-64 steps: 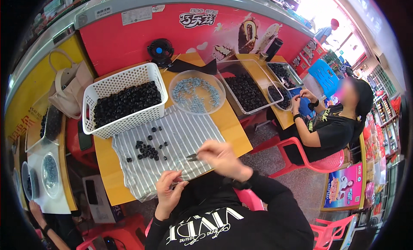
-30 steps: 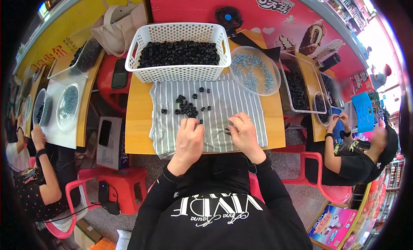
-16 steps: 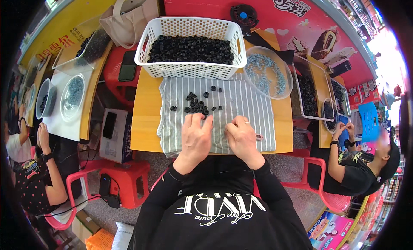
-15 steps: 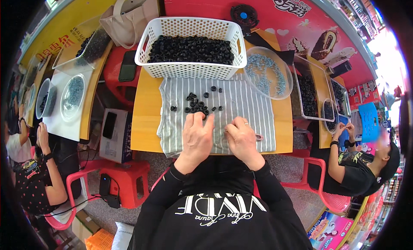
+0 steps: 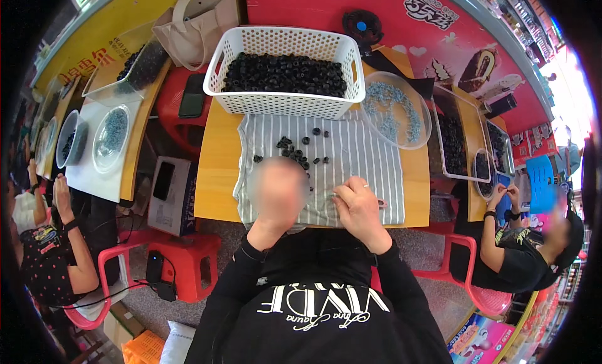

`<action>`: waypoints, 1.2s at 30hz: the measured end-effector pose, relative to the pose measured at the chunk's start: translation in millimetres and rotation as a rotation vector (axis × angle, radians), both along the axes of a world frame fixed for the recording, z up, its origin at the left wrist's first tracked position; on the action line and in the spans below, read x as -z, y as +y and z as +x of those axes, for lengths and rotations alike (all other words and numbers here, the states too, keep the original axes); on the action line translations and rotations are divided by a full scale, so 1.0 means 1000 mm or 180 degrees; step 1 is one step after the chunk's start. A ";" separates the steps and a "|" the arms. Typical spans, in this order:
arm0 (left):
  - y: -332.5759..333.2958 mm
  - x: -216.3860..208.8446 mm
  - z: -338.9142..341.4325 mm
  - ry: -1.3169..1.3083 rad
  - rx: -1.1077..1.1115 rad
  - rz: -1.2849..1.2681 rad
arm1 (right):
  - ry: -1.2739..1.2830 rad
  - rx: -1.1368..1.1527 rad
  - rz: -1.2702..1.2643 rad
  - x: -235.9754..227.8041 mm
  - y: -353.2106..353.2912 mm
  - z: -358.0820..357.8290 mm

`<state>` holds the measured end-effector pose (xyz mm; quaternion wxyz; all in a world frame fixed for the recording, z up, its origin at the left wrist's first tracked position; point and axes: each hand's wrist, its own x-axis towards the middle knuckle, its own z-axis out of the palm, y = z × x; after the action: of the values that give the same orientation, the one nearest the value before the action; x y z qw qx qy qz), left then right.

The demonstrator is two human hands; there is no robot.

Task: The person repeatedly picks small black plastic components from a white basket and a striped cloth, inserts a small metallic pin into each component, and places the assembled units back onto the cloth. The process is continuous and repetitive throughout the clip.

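Note:
Small black ring-like parts (image 5: 300,156) lie loosely scattered on a grey-and-white striped cloth (image 5: 379,166). My left hand (image 5: 279,195) is over the cloth just on the near side of these parts; its fingers are smeared out, so their shape and anything in them cannot be made out. To its right, my right hand (image 5: 360,210) has its thumb and fingers bent together low over the cloth. Whatever is at those fingertips is too small to name. A small pinkish tool (image 5: 382,203) lies against the right hand's outer side, partly covered.
Behind the cloth stands a white perforated basket (image 5: 282,105) of black parts. A round clear tray (image 5: 401,144) of bluish pieces sits at the right, near a black fan (image 5: 362,26). Co-workers sit at side tables, left and right. A red stool (image 5: 182,263) is on the floor.
The whole view has shifted slightly. My right hand has drawn a little right and nearer to me. My left hand stays by the black parts, now blurred.

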<state>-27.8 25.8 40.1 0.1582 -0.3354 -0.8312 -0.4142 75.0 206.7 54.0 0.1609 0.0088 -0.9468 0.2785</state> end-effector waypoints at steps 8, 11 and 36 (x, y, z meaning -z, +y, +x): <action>0.012 -0.016 -0.006 -0.0051 -0.0174 -0.1068 | -0.0014 0.0194 -0.0038 -0.001 -0.002 0.002; 0.007 -0.010 -0.001 0.0125 -0.0150 -0.0932 | 0.0053 0.0295 -0.0049 0.001 0.003 0.005; -0.009 0.004 0.017 -0.2428 0.0776 0.1602 | 0.0195 0.0168 -0.1599 0.000 -0.013 0.006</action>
<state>-11.1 16.4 36.2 -0.1318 -0.2056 -0.6583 -0.7120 80.7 193.5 53.6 0.1938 -0.0477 -0.8425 0.5003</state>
